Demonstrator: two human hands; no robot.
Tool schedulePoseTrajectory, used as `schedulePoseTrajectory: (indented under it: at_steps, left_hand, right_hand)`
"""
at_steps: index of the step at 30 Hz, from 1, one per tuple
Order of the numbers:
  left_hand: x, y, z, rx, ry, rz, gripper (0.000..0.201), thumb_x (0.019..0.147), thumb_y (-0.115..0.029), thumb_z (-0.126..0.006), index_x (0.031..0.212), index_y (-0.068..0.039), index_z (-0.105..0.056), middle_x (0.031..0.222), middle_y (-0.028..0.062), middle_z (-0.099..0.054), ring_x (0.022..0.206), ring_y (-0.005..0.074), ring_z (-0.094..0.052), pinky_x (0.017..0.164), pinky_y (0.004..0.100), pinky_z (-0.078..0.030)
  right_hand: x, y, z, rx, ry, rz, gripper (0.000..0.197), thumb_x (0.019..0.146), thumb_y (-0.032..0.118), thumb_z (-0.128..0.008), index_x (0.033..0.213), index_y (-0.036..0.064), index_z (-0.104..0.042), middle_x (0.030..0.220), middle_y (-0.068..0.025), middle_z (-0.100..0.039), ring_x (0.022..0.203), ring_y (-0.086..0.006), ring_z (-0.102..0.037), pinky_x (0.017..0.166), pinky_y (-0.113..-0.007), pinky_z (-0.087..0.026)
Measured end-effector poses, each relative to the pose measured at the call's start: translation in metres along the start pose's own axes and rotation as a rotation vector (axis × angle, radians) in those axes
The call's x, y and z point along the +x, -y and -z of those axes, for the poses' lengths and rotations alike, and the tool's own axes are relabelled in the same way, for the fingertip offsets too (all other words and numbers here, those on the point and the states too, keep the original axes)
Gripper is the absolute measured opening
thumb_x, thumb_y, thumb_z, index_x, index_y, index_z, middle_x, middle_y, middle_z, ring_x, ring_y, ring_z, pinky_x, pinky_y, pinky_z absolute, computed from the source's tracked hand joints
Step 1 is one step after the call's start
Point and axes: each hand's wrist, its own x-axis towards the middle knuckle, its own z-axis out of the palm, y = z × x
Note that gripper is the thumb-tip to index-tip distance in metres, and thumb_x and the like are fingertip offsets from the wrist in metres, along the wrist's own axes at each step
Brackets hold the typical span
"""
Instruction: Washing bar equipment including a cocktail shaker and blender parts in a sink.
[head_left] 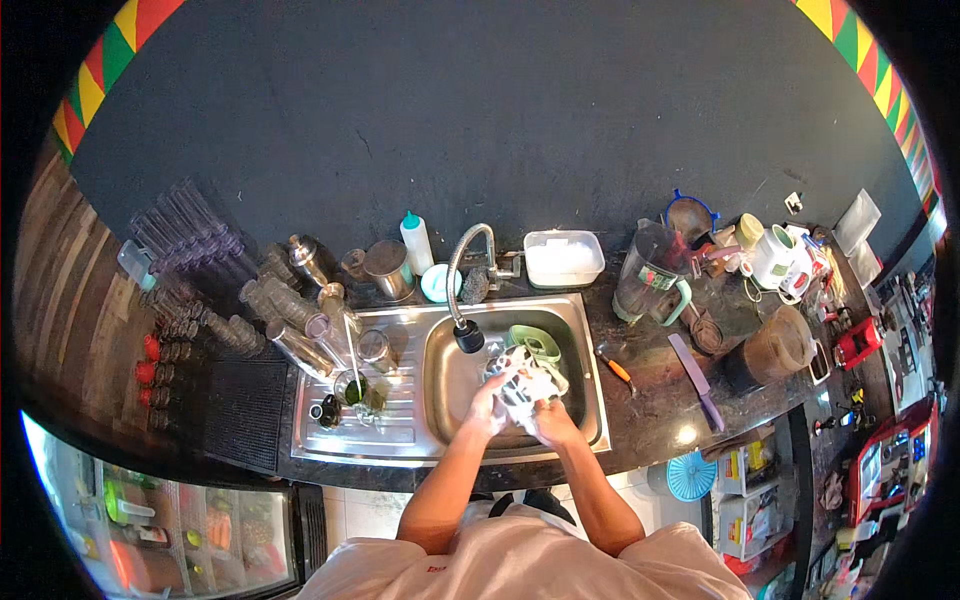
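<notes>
Head view: left hand [484,408] and right hand [553,423] both gripping soapy black-and-white item [520,386] over sink [449,385]; item at 2 o'clock from left, 11 o'clock from right, touching both, neither clearly nearer; long axis hard to tell; green container [537,341] just past item, about 12 o'clock

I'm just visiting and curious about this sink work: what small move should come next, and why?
Probably shift the item left, under the tap head, to rinse it: the left hand and right hand hold it over the sink, it looks white and soapy in patches, and the tap head hangs to its left.
</notes>
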Motion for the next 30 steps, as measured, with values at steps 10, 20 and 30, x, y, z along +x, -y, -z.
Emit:
schedulePoseTrajectory:
  at_steps: [10, 20, 30]
  left_hand:
    - [0.022, 0.031, -0.006, -0.028, 0.047, -0.180, 0.040, 0.081, -0.034, -0.050, 0.110, -0.006, -0.051, 0.103, 0.0106, -0.058, 0.095, 0.0221, -0.056, 0.085, 0.0375, -0.044]
    - [0.036, 0.057, -0.002, -0.076, -0.050, -0.314, 0.044, 0.079, -0.035, -0.049, 0.111, -0.005, -0.049, 0.103, 0.0132, -0.056, 0.093, 0.0275, -0.056, 0.084, 0.0409, -0.045]
    - [0.017, 0.029, -0.028, 0.461, -0.212, 0.001, 0.042, 0.078, -0.028, -0.059, 0.113, -0.006, -0.051, 0.105, 0.0099, -0.059, 0.095, 0.0225, -0.057, 0.081, 0.0382, -0.047]
  right_hand:
    - [0.012, 0.033, 0.023, 0.040, 0.232, -0.245, 0.046, 0.069, 0.003, -0.054, 0.114, 0.0000, -0.046, 0.108, -0.0086, -0.051, 0.100, -0.0204, -0.048, 0.083, -0.033, -0.040]
    - [0.019, 0.041, 0.023, 0.449, 0.163, -0.270, 0.039, 0.077, -0.001, -0.048, 0.115, 0.0029, -0.045, 0.109, -0.0079, -0.053, 0.101, -0.0192, -0.051, 0.085, -0.031, -0.042]
    - [0.008, 0.045, 0.046, -0.382, 0.395, 0.157, 0.037, 0.072, -0.003, -0.050, 0.108, 0.0016, -0.052, 0.108, -0.0088, -0.056, 0.100, -0.0228, -0.053, 0.085, -0.034, -0.043]
